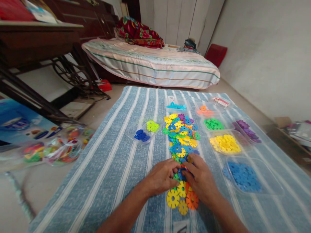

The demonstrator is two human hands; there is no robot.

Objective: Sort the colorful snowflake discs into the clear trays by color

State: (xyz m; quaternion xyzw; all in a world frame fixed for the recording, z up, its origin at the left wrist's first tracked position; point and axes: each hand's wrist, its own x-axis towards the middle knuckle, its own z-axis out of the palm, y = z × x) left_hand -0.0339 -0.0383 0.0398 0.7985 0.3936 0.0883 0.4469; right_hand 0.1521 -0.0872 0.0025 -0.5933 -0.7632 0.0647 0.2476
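Observation:
A long heap of notched plastic discs [181,139] in yellow, blue, green, orange and purple runs down the middle of the cloth. My left hand [162,174] rests at the heap's near part from the left, its fingers curled in at the discs; anything between the fingertips is hidden. From the right, my right hand [200,174] reaches over the same spot with thumb and fingers apart, touching the pieces beside a dark blue disc [182,174]. Closer to me lie a yellow disc [173,198] and an orange disc [192,200].
Clear tubs hold sorted discs: blue ones [244,176], yellow ones [225,144], green ones [213,124], purple ones [247,131], orange ones [204,111] and light blue ones [176,106]. Left of the heap, another tub holds lime discs [153,126] and dark blue pieces [142,135]. A bed [155,66] stands beyond.

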